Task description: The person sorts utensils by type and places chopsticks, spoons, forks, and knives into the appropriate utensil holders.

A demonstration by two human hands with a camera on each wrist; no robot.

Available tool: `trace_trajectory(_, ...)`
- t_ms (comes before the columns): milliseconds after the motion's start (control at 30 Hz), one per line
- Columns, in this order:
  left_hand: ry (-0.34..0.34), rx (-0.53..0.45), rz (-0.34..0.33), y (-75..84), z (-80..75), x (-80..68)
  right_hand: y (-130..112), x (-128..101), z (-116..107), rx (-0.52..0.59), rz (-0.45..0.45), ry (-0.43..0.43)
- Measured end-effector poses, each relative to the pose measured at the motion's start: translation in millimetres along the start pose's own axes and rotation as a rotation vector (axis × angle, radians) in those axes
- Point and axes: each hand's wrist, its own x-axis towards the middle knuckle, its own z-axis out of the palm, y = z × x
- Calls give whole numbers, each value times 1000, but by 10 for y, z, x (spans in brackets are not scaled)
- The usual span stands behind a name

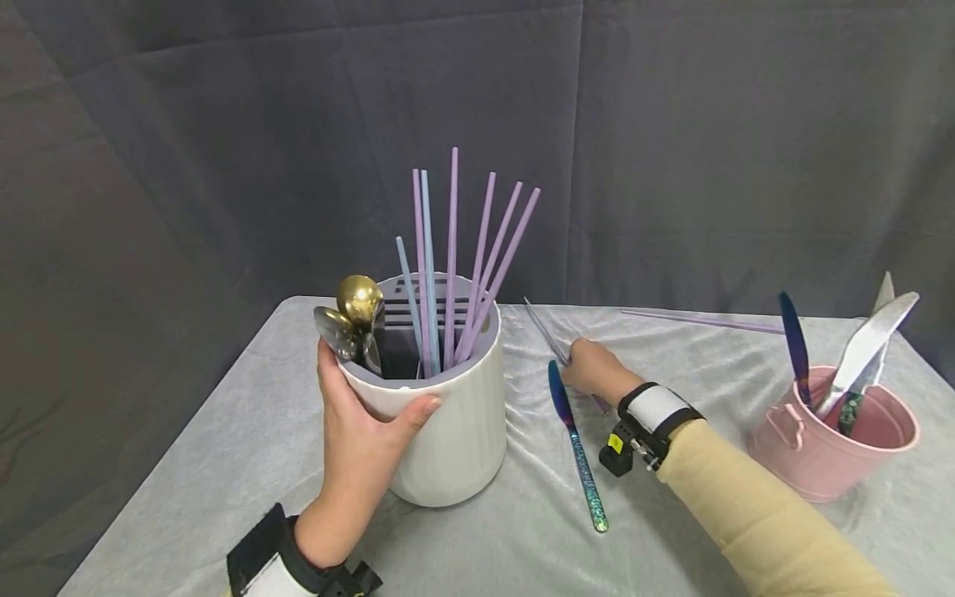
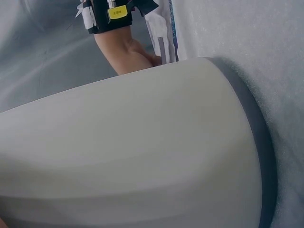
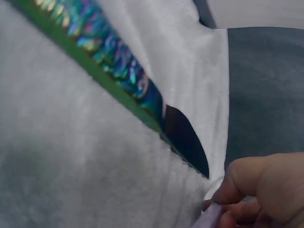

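My left hand [image 1: 366, 448] grips the near left rim of a white ribbed utensil holder [image 1: 455, 439], its thumb on the front wall. Lilac chopsticks [image 1: 453, 257], blue chopsticks [image 1: 428, 265] and several spoons, one with a gold bowl [image 1: 359, 300], stand in the holder. To the right of it, my right hand [image 1: 597, 371] pinches lilac chopsticks [image 1: 547, 330] low over the cloth. The right wrist view shows thumb and fingers around a lilac end [image 3: 209, 216]. Just in front of that hand lies a table knife [image 1: 578, 452] with an iridescent handle and dark blue blade.
A pink bucket [image 1: 791, 464] on the right holds several knives, among them a silver blade [image 1: 869, 352] and a dark blue blade [image 1: 794, 344]. More lilac chopsticks [image 1: 709, 322] lie along the back edge. Grey cloth [image 1: 224, 439] covers the table before a dark curtain [image 1: 671, 149].
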Motion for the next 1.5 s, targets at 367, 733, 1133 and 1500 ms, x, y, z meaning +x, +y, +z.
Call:
trace_trajectory(367, -3, 11, -1, 7, 3, -3, -70, -260, -332, 318, -13, 171)
trace_trajectory(733, -2, -3, 3, 2, -13, 7, -550, -678, -752, 1127, -244, 264)
trace_trajectory(1133, -1, 5, 0, 8, -7, 13, -1201, -1048, -901, 1333, -753, 419)
trace_trajectory(1500, -7, 1, 2, 12, -4, 9, -1406, -992, -722, 1038, -717, 325)
